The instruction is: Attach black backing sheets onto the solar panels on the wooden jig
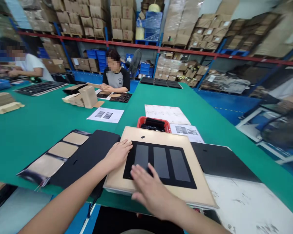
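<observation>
Your black three-strip sheet lies on the tan board; left hand and right hand spread, grasping nothing; what's left isn't visible.

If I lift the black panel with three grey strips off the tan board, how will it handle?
The black panel looks thin, so it's probably light and may flex. It lies flat on the tan board, so its edges may be hard to get under. Being flat, it probably won't roll.

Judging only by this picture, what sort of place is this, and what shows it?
Probably a factory workshop or assembly area: cardboard boxes are stacked on tall racking, and a co-worker is at a long green table with parts laid out.
</observation>
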{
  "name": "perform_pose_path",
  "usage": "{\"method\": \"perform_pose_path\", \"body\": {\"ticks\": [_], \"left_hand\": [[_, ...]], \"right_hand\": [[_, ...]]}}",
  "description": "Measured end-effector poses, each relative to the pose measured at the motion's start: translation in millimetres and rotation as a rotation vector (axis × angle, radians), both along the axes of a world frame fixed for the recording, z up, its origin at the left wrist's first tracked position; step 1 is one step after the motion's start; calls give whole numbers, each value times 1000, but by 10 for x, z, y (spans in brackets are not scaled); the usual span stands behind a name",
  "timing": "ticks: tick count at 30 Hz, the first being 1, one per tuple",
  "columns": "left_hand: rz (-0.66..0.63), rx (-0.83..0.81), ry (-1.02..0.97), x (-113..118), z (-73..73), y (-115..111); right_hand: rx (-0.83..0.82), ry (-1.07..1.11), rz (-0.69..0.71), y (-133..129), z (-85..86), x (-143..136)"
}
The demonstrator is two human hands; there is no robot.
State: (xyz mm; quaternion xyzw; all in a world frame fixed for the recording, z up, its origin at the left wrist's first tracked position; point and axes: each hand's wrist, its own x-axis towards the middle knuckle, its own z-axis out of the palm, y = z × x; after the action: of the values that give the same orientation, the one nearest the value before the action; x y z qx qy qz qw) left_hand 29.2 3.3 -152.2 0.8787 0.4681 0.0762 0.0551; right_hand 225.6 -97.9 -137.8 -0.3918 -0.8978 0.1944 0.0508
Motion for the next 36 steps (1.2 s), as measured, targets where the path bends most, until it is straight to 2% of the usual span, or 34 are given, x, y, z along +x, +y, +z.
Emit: {"method": "perform_pose_path", "body": {"ticks": [4,6,9,13,15,18,23,26,28,30,33,36], "left_hand": [[9,-71,49,-25,79,10],[12,-141,79,-31,132,15],[-1,-221,124,-24,214,21],[8,-226,167,20,288,24],[19,-218,201,41,303,14],[25,-264,243,49,309,-17],[-21,-338,274,34,321,-53],[-32,-335,285,31,323,-32],[-6,-339,275,30,317,-5],[12,-312,254,33,303,18],[20,-223,237,46,279,20],[29,-166,238,66,268,-28]], "right_hand": [[110,-190,-573,377,-46,756],[85,-241,-694,489,-117,1089],[58,-267,-711,574,-178,1366],[25,-271,-724,612,-129,1441],[11,-269,-731,535,-98,1443],[-8,-274,-720,205,-117,1411],[-30,-244,-741,-602,-236,1281],[-20,-215,-760,-850,-189,1290],[-14,-177,-744,-830,-95,1354],[22,-147,-753,-672,7,1436],[108,-124,-786,-271,75,1513],[95,-93,-756,137,10,1486]]}}
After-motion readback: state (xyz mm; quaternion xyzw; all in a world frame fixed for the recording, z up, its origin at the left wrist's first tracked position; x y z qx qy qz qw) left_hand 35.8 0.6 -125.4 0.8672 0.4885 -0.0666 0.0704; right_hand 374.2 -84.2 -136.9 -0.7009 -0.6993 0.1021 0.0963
